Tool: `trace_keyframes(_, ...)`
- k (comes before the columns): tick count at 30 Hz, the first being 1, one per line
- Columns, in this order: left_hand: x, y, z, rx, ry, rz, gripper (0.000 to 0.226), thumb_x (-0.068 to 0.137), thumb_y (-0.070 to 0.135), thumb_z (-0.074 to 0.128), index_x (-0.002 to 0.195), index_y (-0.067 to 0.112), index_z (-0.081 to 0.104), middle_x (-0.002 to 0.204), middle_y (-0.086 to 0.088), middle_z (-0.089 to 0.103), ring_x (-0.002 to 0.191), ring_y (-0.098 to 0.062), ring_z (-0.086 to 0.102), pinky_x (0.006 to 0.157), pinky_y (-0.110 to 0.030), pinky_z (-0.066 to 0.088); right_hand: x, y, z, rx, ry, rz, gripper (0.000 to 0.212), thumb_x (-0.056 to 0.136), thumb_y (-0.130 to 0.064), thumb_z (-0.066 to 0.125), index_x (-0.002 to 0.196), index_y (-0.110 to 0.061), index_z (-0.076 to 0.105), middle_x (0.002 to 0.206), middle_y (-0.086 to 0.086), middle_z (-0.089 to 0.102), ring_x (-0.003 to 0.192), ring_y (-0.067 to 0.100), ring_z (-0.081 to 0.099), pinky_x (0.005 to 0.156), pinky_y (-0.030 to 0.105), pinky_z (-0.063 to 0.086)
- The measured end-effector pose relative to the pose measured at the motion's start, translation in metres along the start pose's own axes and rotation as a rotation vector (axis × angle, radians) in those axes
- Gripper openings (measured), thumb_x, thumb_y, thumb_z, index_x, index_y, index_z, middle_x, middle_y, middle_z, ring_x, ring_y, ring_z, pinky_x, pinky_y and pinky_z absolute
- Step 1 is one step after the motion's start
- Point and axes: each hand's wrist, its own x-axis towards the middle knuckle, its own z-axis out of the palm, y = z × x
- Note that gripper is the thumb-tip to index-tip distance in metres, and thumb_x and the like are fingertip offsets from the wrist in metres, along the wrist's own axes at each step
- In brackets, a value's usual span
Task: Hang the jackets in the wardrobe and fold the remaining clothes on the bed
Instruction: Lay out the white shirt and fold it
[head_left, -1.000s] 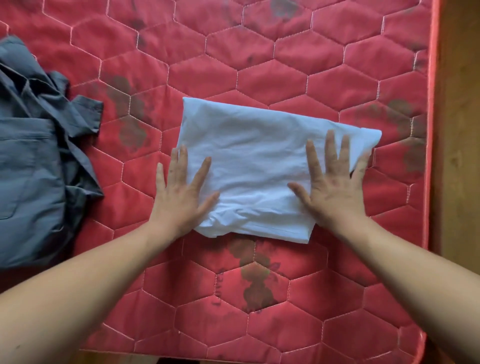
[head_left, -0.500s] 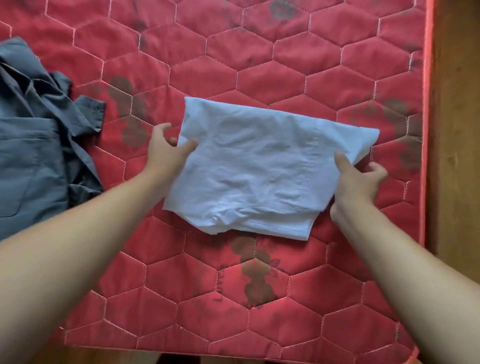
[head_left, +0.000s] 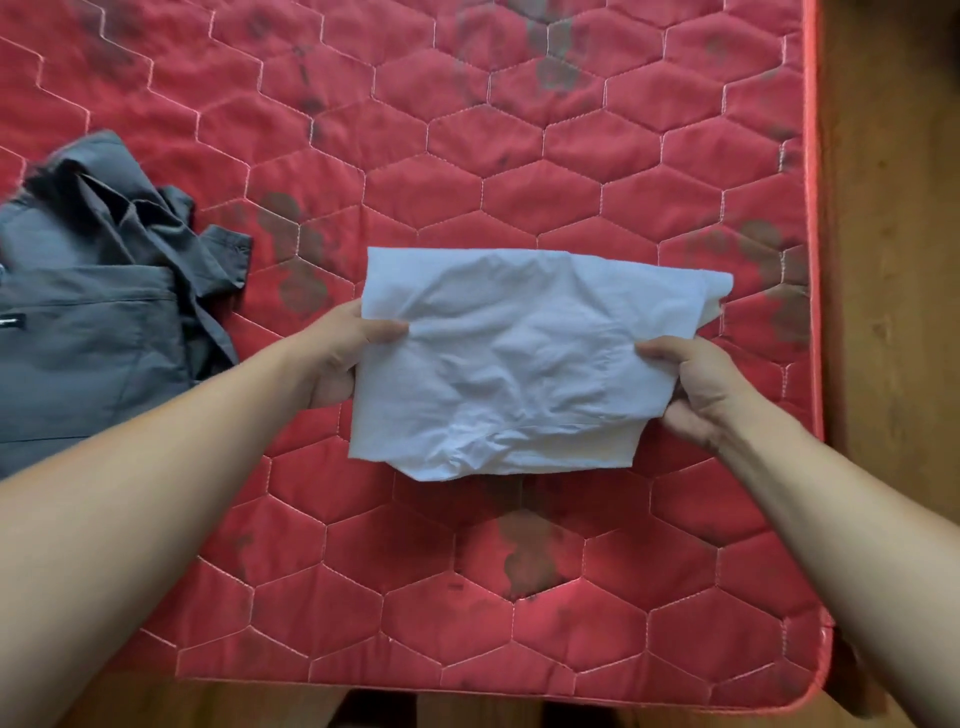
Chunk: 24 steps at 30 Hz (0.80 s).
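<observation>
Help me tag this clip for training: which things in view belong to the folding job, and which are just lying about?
In the job: white folded garment, gripped at its sides by the left hand and right hand; grey garment, crumpled, waiting; red mattress under both.
Just there: wooden surface beside the mattress.

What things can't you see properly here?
- Head view: the white cloth hides the fingers beneath it of the left hand and the right hand.
- The grey garment is cut off by the left edge.
- Its black label is too small to read.
</observation>
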Motion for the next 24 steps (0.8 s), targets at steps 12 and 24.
trace_keyframes(12, -0.263, 0.074, -0.008, -0.147, 0.041, 0.107, 0.033, 0.095, 0.003, 0.058, 0.125, 0.015, 0.066, 0.125, -0.017, 0.069, 0.107, -0.035, 0.071, 0.084, -0.047, 0.061, -0.209, -0.09, 0.061, -0.072, -0.286, -0.111, 0.036, 0.094, -0.002, 0.059, 0.13, -0.006, 0.063, 0.122, 0.016, 0.072, 0.102, 0.029, 0.073, 0.074, 0.038, 0.062)
trace_keyframes(24, -0.584, 0.033, -0.032, -0.455, 0.407, 0.346, 0.039, 0.1, 0.005, 0.056, 0.139, 0.009, 0.056, 0.135, -0.018, 0.064, 0.123, -0.036, 0.063, 0.108, -0.057, 0.045, -0.423, -0.12, 0.21, -0.438, -0.851, -0.116, 0.025, 0.09, -0.007, 0.063, 0.109, -0.018, 0.076, 0.122, 0.019, 0.071, 0.103, 0.032, 0.072, 0.078, 0.044, 0.06)
